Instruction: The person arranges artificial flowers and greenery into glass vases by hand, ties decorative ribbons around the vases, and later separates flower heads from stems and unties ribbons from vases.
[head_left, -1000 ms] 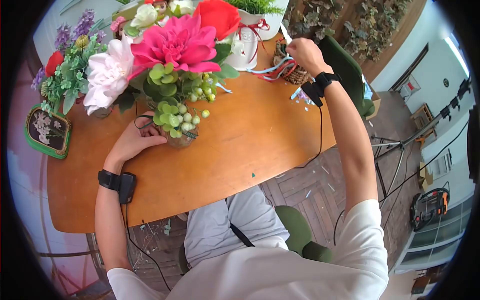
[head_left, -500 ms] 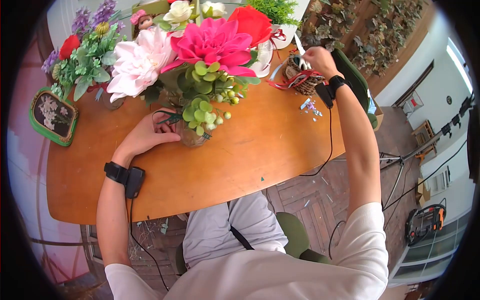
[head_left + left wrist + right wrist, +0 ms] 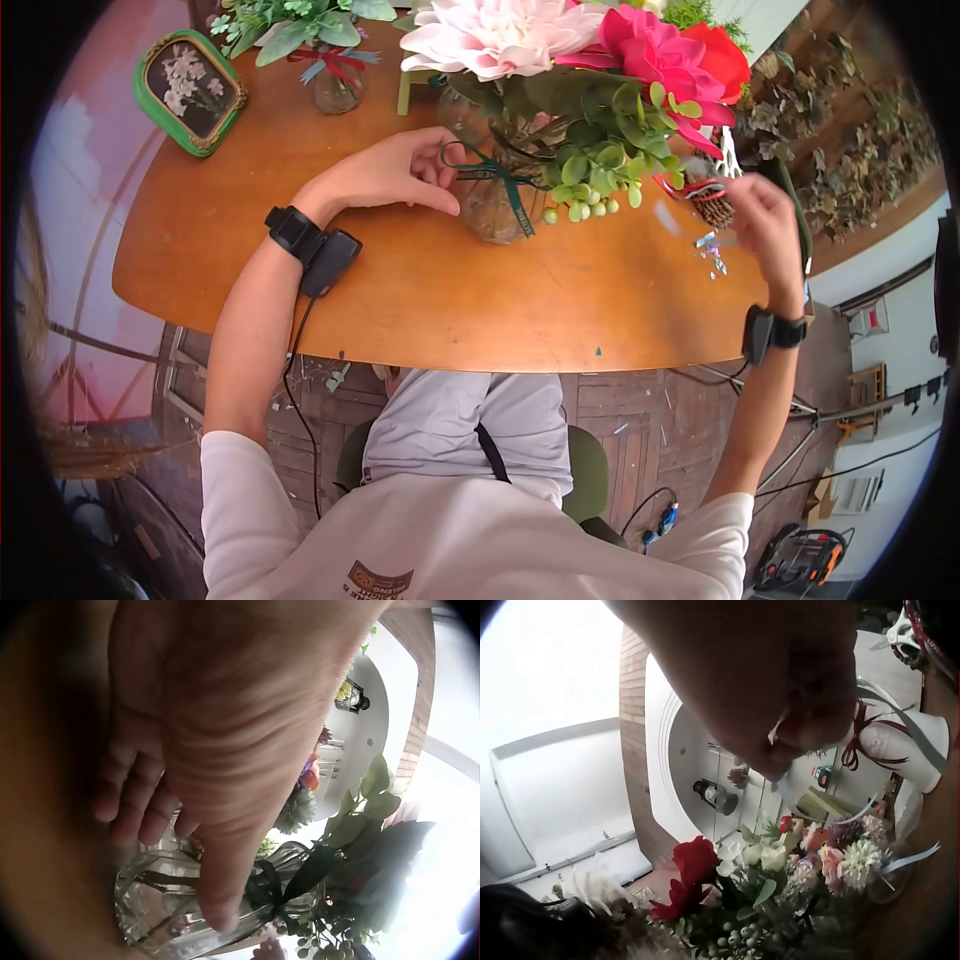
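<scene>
A clear glass vase (image 3: 490,222) with a dark green ribbon (image 3: 512,192) round its neck stands on the table, filled with artificial flowers (image 3: 510,40). Beside its left side is my left hand (image 3: 395,175), thumb and loosely bent fingers turned toward the glass; the thumb (image 3: 225,892) overlaps the vase in the left wrist view. Over the table's right part, my right hand (image 3: 768,220) pinches a pale grey-blue ribbon (image 3: 909,727), blurred in the head view. Close behind that hand sits a wicker basket (image 3: 712,210) with white-handled scissors (image 3: 901,636) and red ribbon.
Shiny scraps (image 3: 712,255) lie near the basket. A green-framed picture (image 3: 190,92) and a smaller vase (image 3: 338,95) with ribbons stand at the back left. A white pot (image 3: 922,750) with a dark red bow shows in the right wrist view. Cables hang from both wrists.
My right hand has come away from the basket toward me, now with the pale ribbon. The head view has shifted, and my left hand stays beside the vase.
</scene>
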`<state>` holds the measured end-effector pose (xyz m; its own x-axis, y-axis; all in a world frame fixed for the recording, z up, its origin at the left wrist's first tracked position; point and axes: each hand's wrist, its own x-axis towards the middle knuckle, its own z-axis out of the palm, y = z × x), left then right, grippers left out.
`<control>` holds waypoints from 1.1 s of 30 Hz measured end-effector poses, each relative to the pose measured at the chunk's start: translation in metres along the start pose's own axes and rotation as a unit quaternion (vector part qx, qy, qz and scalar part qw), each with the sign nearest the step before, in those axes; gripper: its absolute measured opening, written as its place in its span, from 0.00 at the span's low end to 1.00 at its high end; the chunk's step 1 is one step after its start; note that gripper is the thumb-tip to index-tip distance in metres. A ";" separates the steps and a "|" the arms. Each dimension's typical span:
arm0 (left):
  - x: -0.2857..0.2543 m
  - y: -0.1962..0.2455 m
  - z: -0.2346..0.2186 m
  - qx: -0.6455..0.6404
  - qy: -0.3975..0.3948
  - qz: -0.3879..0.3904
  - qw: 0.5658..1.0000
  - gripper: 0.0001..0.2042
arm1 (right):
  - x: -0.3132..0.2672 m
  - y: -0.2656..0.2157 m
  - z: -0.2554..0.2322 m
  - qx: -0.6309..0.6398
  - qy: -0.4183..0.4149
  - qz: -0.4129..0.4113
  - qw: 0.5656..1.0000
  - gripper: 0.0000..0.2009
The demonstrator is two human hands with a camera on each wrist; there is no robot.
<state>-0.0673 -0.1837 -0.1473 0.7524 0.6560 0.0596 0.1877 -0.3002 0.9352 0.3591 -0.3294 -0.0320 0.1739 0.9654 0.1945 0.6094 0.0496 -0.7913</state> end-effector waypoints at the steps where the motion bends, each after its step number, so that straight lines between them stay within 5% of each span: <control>1: -0.001 0.002 -0.001 0.011 0.009 0.018 1.000 0.22 | -0.009 0.005 0.012 -0.009 -0.042 0.035 0.998 0.11; 5: -0.007 0.006 -0.016 0.056 0.010 0.025 0.998 0.16 | -0.036 0.016 0.065 0.127 -0.208 0.080 0.967 0.10; 8: -0.019 0.021 -0.039 0.133 -0.027 -0.041 0.990 0.12 | -0.038 0.011 0.099 0.224 -0.270 0.097 0.931 0.10; 15: -0.040 0.071 -0.017 -0.059 -0.180 -0.068 0.979 0.17 | -0.045 -0.027 0.166 0.389 -0.354 0.091 0.846 0.10; 20: -0.028 0.078 0.020 -0.051 -0.125 -0.122 0.983 0.16 | -0.046 -0.036 0.185 0.377 -0.364 0.055 0.850 0.12; 25: -0.031 0.079 0.019 -0.045 -0.080 -0.088 0.992 0.13 | -0.043 -0.042 0.184 0.363 -0.351 0.038 0.863 0.14; 33: -0.033 0.074 0.011 -0.023 -0.138 -0.034 0.990 0.10 | -0.047 -0.049 0.183 0.339 -0.332 0.021 0.880 0.14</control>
<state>-0.0714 -0.2353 -0.0841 0.8845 0.4567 -0.0955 0.2192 -0.2260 0.9491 0.1801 -0.3300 -0.1082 -0.4426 0.8955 -0.0463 -0.0276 -0.0652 -0.9975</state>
